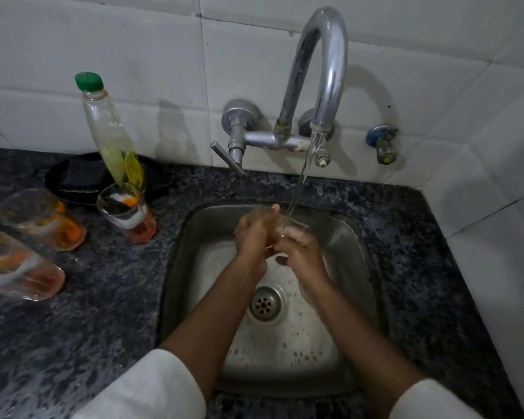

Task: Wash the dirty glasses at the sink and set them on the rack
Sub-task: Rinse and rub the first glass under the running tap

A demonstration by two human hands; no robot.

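A clear glass (273, 220) is held over the steel sink (339, 237) by both hands and is largely hidden by them; only its far rim and part of its wall can be made out, blurred by the running water (300, 179). The left hand (253, 237) is wrapped around the near side of the glass, fingers closed on it. The right hand (300, 246) is closed against the glass from the other side; how far its fingers reach inside cannot be told. The stream is seen to fall from the curved chrome tap (324, 65) onto the glass at its right edge. The sink basin is rounded-square, dull metal, with foam bubbles scattered around the perforated round drain (265, 303). White sleeves (152, 388) are cut off at the bottom edge. On the speckled dark stone counter (103, 297) to the left, three dirty glasses are noted: one (127, 211) nearest the sink with white and orange residue, one (43, 219) further left with orange residue, and one (15, 267) cut off by the left edge. A clear plastic bottle (109, 131) with a green cap, holding yellow liquid, is seen behind them, beside a dark object (73, 179) whose nature cannot be determined. The wall is covered in glossy white tiles (133, 55).
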